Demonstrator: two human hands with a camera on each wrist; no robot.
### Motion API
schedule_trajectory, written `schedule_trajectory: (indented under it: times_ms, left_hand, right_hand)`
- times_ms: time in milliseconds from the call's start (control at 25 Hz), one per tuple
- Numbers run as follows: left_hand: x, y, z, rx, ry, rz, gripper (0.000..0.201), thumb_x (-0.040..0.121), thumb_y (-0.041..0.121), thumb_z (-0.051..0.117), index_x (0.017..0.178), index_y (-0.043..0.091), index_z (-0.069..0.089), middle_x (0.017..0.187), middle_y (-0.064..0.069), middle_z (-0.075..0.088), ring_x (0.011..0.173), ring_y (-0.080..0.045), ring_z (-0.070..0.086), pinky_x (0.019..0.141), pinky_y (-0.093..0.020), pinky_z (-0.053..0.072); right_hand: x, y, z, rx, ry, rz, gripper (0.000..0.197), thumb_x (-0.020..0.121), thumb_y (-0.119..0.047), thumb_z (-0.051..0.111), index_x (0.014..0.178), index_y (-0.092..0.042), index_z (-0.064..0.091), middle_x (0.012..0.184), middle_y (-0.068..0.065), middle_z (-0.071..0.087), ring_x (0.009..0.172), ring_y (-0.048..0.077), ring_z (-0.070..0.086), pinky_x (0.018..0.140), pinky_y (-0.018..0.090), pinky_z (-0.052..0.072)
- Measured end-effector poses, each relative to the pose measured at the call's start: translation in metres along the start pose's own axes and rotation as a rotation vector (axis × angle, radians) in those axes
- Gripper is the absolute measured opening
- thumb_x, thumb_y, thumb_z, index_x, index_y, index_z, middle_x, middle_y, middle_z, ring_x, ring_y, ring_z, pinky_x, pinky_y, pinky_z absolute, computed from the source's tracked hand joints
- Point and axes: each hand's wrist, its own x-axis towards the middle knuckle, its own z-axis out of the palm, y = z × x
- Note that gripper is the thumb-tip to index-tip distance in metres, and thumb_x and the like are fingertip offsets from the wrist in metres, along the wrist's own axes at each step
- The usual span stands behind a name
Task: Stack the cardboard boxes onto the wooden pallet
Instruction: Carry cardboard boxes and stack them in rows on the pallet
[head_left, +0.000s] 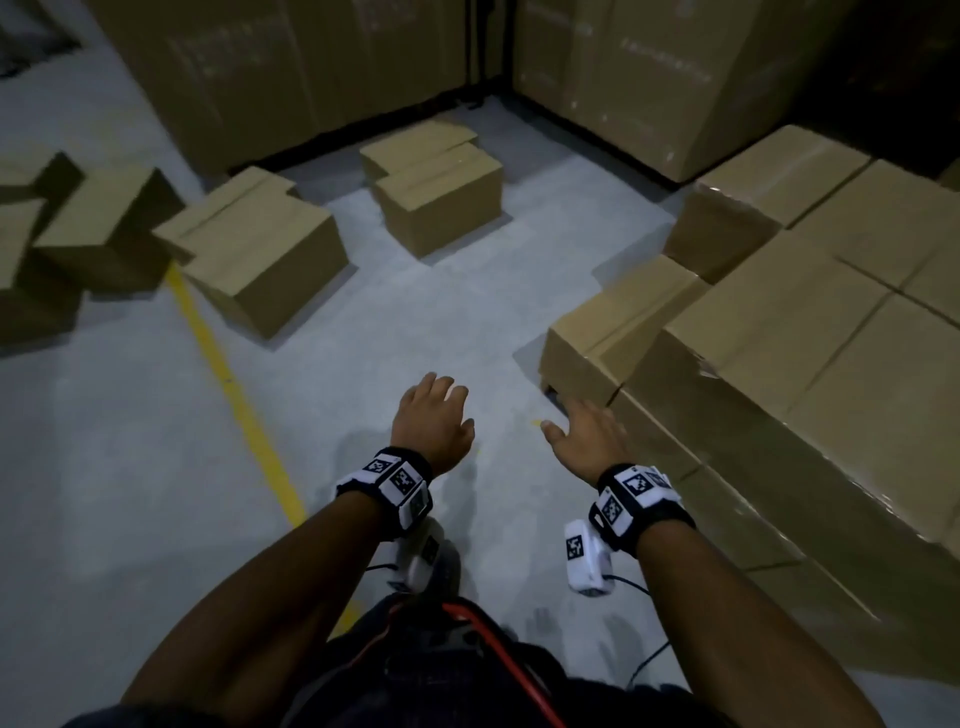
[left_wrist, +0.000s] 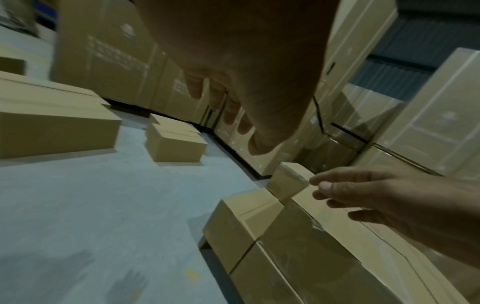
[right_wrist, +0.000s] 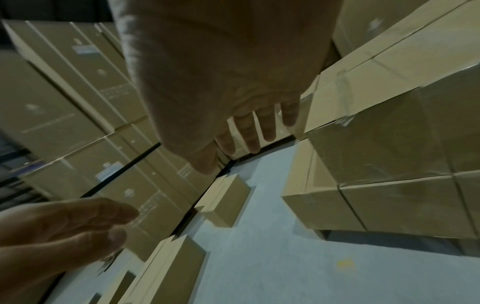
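Head view: left hand and right hand hover empty, fingers spread; stack beside right hand, perhaps touching.

The stack of boxes runs off the right edge in the head view, and whatever carries it is hidden beneath its lowest row. Left of the stack, the floor boxes are blurred and cut by the left edge. Behind the stack, print on the tall cartons is too smeared to read.
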Motion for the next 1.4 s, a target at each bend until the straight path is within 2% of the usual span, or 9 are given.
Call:
schedule_trajectory:
  times_ms: [120, 280, 360, 640, 880, 1080, 1280, 1400]
  left_hand:
    - [-0.019, -0.05, -0.004, -0.009, 0.04, -0.093, 0.05, 0.096, 0.036, 0.053, 0.139, 0.009, 0.049, 0.15, -0.013, 0.043, 0.145, -0.033, 0.027, 0.114, -0.044, 0.027]
    - [-0.031, -0.127, -0.007, -0.055, 0.076, -0.203, 0.049, 0.095, 0.033, 0.056, 0.136, 0.006, 0.052, 0.146, -0.016, 0.047, 0.144, -0.036, 0.03, 0.111, -0.046, 0.03]
    - [-0.031, -0.181, -0.01, -0.071, 0.073, -0.256, 0.049, 0.095, 0.032, 0.056, 0.136, 0.006, 0.052, 0.147, -0.017, 0.046, 0.144, -0.037, 0.03, 0.111, -0.047, 0.03]
    - [-0.008, -0.378, -0.041, -0.05, -0.042, -0.375, 0.06, 0.098, 0.045, 0.046, 0.15, 0.017, 0.032, 0.16, -0.009, 0.024, 0.149, -0.032, 0.017, 0.115, -0.047, 0.026]
    - [0.031, -0.494, -0.081, -0.061, -0.061, -0.448, 0.064, 0.099, 0.047, 0.044, 0.154, 0.02, 0.023, 0.164, -0.008, 0.017, 0.15, -0.031, 0.013, 0.118, -0.049, 0.022]
    - [0.105, -0.592, -0.084, -0.065, -0.12, -0.464, 0.066, 0.1, 0.049, 0.043, 0.155, 0.019, 0.022, 0.164, -0.008, 0.016, 0.15, -0.032, 0.013, 0.118, -0.05, 0.021]
    - [0.234, -0.706, -0.104, -0.043, -0.18, -0.452, 0.065, 0.1, 0.048, 0.044, 0.154, 0.018, 0.025, 0.163, -0.009, 0.019, 0.149, -0.031, 0.017, 0.117, -0.049, 0.023]
    - [0.312, -0.767, -0.128, -0.024, -0.179, -0.424, 0.062, 0.098, 0.044, 0.048, 0.151, 0.015, 0.031, 0.158, -0.01, 0.029, 0.143, -0.031, 0.027, 0.112, -0.049, 0.032]
  right_hand:
    - [0.015, -0.052, 0.014, -0.022, -0.044, -0.092, 0.058, 0.099, -0.044, 0.051, 0.15, -0.018, 0.041, 0.152, 0.011, 0.045, 0.138, 0.034, 0.04, 0.112, 0.045, 0.034]
    - [0.045, -0.129, 0.04, -0.094, -0.083, -0.184, 0.058, 0.1, -0.044, 0.049, 0.151, -0.018, 0.038, 0.153, 0.01, 0.042, 0.139, 0.032, 0.038, 0.113, 0.043, 0.033]
    - [0.068, -0.177, 0.061, -0.118, -0.116, -0.216, 0.059, 0.101, -0.044, 0.049, 0.152, -0.018, 0.037, 0.154, 0.01, 0.041, 0.139, 0.032, 0.038, 0.113, 0.043, 0.032]
    - [0.153, -0.36, 0.118, -0.19, -0.19, -0.271, 0.061, 0.101, -0.045, 0.047, 0.154, -0.02, 0.033, 0.157, 0.009, 0.036, 0.14, 0.033, 0.036, 0.113, 0.042, 0.031]
    - [0.222, -0.473, 0.139, -0.16, -0.23, -0.252, 0.059, 0.101, -0.044, 0.047, 0.154, -0.02, 0.033, 0.156, 0.01, 0.036, 0.14, 0.035, 0.036, 0.111, 0.044, 0.031]
    - [0.317, -0.537, 0.173, -0.133, -0.265, -0.201, 0.059, 0.1, -0.044, 0.048, 0.153, -0.02, 0.034, 0.155, 0.011, 0.037, 0.138, 0.036, 0.037, 0.11, 0.045, 0.033]
    - [0.458, -0.612, 0.199, -0.034, -0.321, -0.118, 0.06, 0.101, -0.043, 0.047, 0.154, -0.02, 0.031, 0.156, 0.012, 0.034, 0.14, 0.037, 0.034, 0.112, 0.047, 0.031]
    - [0.538, -0.657, 0.193, 0.022, -0.318, -0.066, 0.06, 0.101, -0.043, 0.048, 0.154, -0.019, 0.032, 0.155, 0.015, 0.035, 0.139, 0.039, 0.035, 0.112, 0.047, 0.033]
